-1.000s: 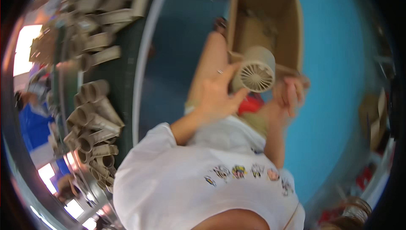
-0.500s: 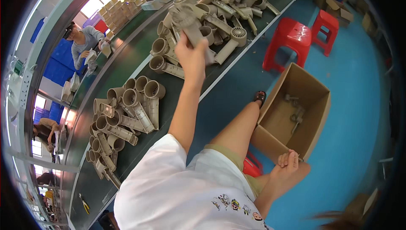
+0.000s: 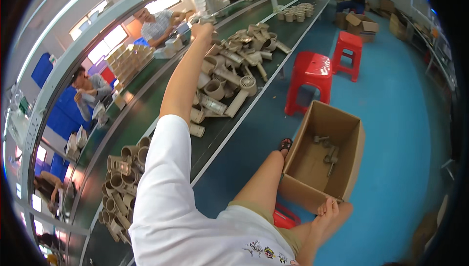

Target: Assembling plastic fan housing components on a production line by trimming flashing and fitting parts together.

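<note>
My left hand point(image 3: 203, 30) reaches out over the belt, at the far end of a heap of beige plastic housing shells point(image 3: 238, 103). Each shell has a round barrel and a long handle; one shows a slotted round grille. The hand's fingers point away, and whether anything is in them is hidden. Low at the right, my right hand point(image 3: 328, 211) is curled closed beside my knee, close to the near corner of an open cardboard box point(image 3: 307, 186). What it grips, if anything, I cannot make out. Several small grey-beige pieces point(image 3: 330, 157) lie inside the box.
More shells point(image 3: 117, 183) stand grouped on the dark green belt point(image 3: 215, 141) at the left. Two red stools point(image 3: 312, 65) stand beyond the box on the blue floor. People sit across the line near stacked pale boxes point(image 3: 128, 63). A metal frame point(image 3: 41, 114) rises at the left.
My left hand, which held a beige shell over the heap, has moved farther away to the heap's far end. The view has shifted; my right hand stays closed by the box.
</note>
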Tool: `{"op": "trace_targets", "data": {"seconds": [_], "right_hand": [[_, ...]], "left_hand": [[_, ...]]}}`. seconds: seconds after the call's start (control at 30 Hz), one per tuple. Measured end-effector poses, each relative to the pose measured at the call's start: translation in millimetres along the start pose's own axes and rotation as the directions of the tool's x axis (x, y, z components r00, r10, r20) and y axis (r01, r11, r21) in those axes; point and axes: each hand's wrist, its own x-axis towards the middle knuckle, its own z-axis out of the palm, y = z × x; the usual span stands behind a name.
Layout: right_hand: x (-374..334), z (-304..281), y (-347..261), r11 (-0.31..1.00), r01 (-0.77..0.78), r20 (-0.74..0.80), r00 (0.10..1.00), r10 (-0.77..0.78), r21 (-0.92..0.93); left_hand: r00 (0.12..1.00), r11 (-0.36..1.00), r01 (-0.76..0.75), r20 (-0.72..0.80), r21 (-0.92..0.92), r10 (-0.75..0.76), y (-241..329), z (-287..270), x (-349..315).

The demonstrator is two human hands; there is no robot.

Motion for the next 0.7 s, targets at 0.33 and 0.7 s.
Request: {"op": "trace_targets", "data": {"seconds": [0.33, 0.7], "right_hand": [[-2, -18, 2, 0.996, -0.076, -0.207, 0.976, 0.065, -0.045], [6, -9, 9, 0.989, -0.069, -0.146, 0.988, 0.049, -0.133]], "left_hand": [[0.958, 0.975, 0.148, 0.222, 0.167, -0.183, -47, 103, 15], [0.900, 0.558, -0.302, 0.424, 0.773, -0.101, -45, 99, -3]]}}
